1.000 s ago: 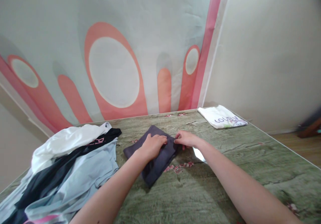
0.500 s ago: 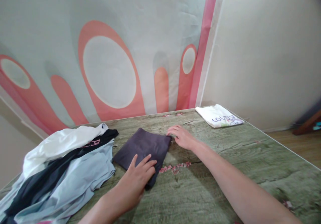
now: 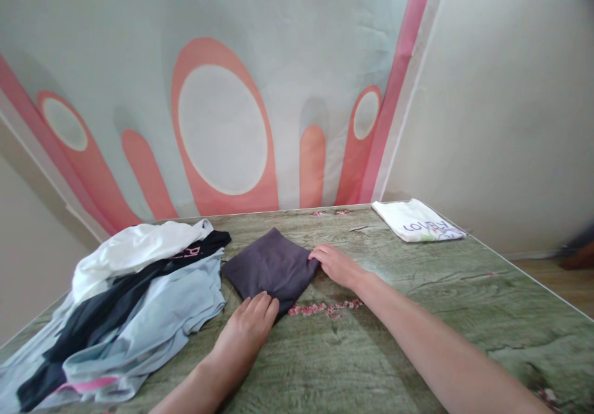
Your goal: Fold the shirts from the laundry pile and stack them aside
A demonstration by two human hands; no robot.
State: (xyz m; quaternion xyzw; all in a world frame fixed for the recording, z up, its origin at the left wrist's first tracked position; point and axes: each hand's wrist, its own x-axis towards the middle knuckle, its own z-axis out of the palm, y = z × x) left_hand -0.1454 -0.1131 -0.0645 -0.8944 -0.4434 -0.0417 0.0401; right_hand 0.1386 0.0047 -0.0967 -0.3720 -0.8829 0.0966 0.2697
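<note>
A dark purple-grey garment (image 3: 273, 262), folded into a compact square, lies turned cornerwise on the table. At its near corner, my left hand (image 3: 251, 322) has its fingers together and curled on the cloth edge; the thumb is hidden. The garment's right corner is pinched by the fingertips of my right hand (image 3: 336, 264). What kind of garment it is cannot be made out from the folded shape.
Left of it lies a loose heap of clothes: a white garment (image 3: 139, 250), a black one with pink letters (image 3: 116, 299) and a light blue-grey one (image 3: 171, 306). A folded white shirt (image 3: 413, 219) with "LOVELY" print sits at the far right of the wood-patterned table (image 3: 464, 302).
My left hand has gone from lying spread on the garment to closing at its near corner. My right hand has closed on the right corner. The camera view has turned slightly left.
</note>
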